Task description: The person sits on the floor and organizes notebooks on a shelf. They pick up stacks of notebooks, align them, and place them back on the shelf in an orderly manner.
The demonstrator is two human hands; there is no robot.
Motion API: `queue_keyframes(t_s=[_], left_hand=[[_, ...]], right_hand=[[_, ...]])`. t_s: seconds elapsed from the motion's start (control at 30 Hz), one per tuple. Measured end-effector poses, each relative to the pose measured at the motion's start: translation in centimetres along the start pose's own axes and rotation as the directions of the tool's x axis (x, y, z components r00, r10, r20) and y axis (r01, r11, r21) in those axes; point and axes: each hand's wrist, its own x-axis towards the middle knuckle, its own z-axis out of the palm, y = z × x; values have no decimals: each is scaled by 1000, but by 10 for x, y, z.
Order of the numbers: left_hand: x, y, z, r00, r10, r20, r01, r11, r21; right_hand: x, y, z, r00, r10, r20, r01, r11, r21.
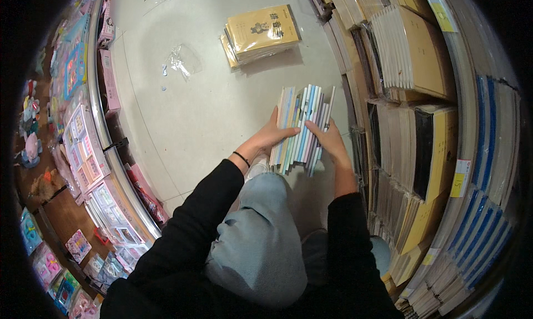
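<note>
A row of thin notebooks (304,131) with pale blue, cream, green and grey-violet spines is squeezed between my two hands above the floor. My left hand (273,135) grips the row from its left side, the thumb lying across the spines. On the other side my right hand (328,140) presses in with its thumb over the spines too. The right-hand notebooks stick out unevenly and one leans a little apart at the top. My fingers beneath and behind the row are mostly hidden.
Ahead on the pale tiled floor (166,125) lies a plastic-wrapped stack of yellow-brown exercise books (264,30). Crumpled clear plastic (182,62) lies left of it. Shelves packed with notebooks (413,47) rise close on my right. Boxed stationery (86,147) and small toys line the left shelf.
</note>
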Motion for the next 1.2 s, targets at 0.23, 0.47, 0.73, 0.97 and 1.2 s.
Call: queue_keyframes(t_s=[0.23,0.47,0.73,0.97,1.2], left_hand=[[1,-6,-9,996,82,37,-89,961,260],[-5,4,-12,998,31,60,-53,911,408],[-4,20,-17,976,-198,94,136,885,445],[-3,21,-17,964,-258,70,199,868,455],[-4,21,-16,972,-230,49,190,892,410]], right_hand=[[-5,2,-10,987,-45,156,34,997,70],[1,11,-13,981,-62,185,74,996,-58],[13,9,-18,971,-24,237,79,971,-224],[4,-5,-12,987,-72,144,102,971,-217],[-16,-11,23,977,-57,-205,-28,921,-389]])
